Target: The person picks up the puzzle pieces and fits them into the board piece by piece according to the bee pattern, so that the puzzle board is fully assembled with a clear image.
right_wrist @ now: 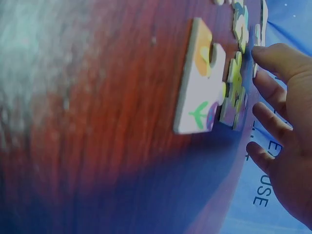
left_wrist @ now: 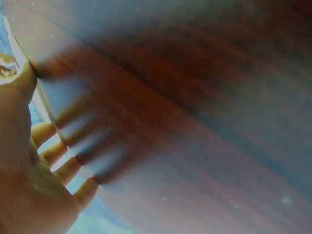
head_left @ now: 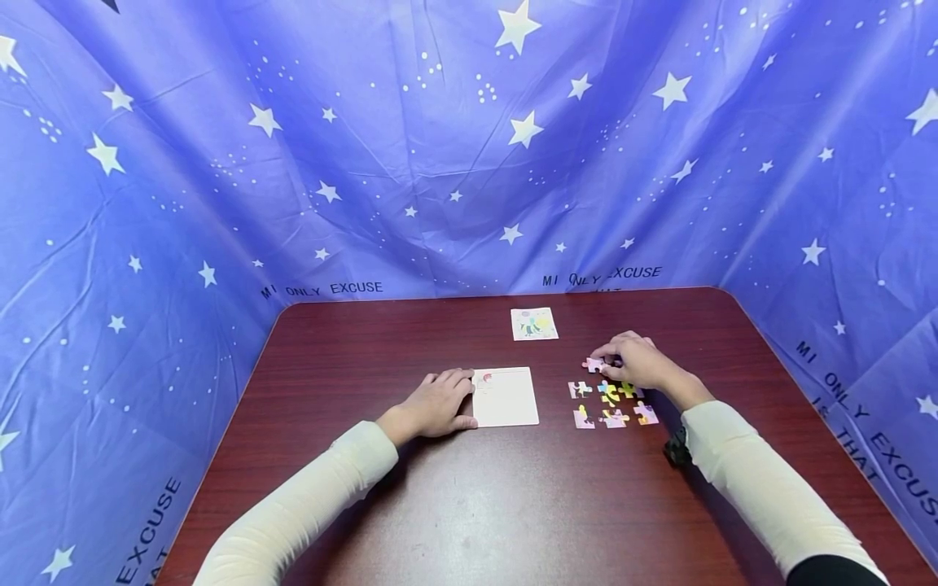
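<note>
bits (head_left: 580,390) of a puzzle in rough rows on the right of the table (head_left: 432,513), picture side up, with small gaps here and there. at least seven in sight; can't tell how many more under the right hand (head_left: 639,362). in that hand, at the far left corner of the rows, one pink bit (head_left: 594,365) in a pinch between thumb and finger, by the look of it. can't tell if lifted or flat on the table. left of the bits, near the middle, a white board (head_left: 510,400) with a red mark (head_left: 488,377) near its far left corner. at the board's left edge, the left hand (head_left: 438,404), fingers out straight and not round anything. on the far side, a picture card (head_left: 534,324), away from both hands.

done so far, as a guess: bits spread out, board down flat. left to do: likely nearly all the joining, with no bit in sight on the board and no plain sign of two bits locked together.
</note>
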Demonstrator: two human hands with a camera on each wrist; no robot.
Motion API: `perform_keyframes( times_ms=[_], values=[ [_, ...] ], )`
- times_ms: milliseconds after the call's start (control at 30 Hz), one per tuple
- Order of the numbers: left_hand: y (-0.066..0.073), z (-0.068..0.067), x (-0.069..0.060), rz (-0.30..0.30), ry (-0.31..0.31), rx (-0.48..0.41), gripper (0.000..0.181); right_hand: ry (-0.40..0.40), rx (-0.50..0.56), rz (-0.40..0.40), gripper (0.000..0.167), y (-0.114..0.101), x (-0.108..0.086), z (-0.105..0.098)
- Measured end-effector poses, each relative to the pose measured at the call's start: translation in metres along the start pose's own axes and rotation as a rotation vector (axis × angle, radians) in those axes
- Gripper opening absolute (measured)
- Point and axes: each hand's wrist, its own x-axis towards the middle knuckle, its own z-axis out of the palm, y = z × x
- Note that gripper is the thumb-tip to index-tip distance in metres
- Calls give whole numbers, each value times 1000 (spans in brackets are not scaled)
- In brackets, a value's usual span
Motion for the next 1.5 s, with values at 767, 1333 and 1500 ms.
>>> perform_keyframes(
  times_ms=[767,1333,1500],
  values=[
    [-1,0,0,0,1,8,61,71,64,-104,27,-42,20,5],
    [-1,1,0,7,0,12,62,85,115,-169,27,-69,43,22],
    [-1,0,0,7,8,3,61,58,110,-168,28,-78,49,28]
  ],
)
